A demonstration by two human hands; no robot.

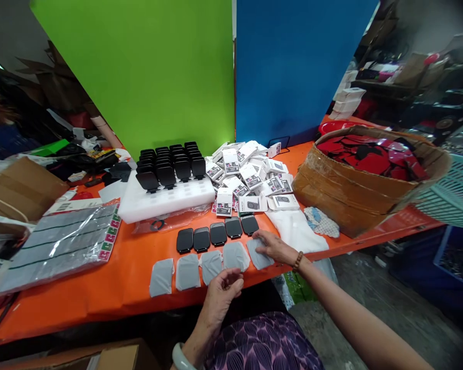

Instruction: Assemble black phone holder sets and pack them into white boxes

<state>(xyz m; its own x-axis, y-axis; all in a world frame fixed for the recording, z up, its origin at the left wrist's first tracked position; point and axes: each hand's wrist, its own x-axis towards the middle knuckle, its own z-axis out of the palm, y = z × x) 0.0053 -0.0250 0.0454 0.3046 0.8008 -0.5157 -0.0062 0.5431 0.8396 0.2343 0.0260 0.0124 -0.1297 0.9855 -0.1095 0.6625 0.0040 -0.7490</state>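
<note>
Five pale grey, thinly wrapped flat pieces lie in a row along the front of the orange table [131, 272]. My right hand [273, 246] rests at the rightmost grey wrapped piece [259, 257], its fingers stretched over the upper edge and the thumb apart. Just below another grey wrapped piece [234, 257] hovers my left hand [221, 295], loosely curled with a gap between thumb and fingers and nothing visible in it. Behind the wrapped row sits a row of black rounded-square pads [218, 234]; the rightmost black pad [249, 224] is near my right fingertips.
Upright black pieces [167, 172] stand in a white foam block [170, 200]. Small white boxes [250, 177] are heaped at the back. On the right is a cardboard box [332, 187] of red and black pieces; on the left, a plastic-wrapped grey stack [61, 244]. Green [146, 72] and blue panels [293, 67] rise behind.
</note>
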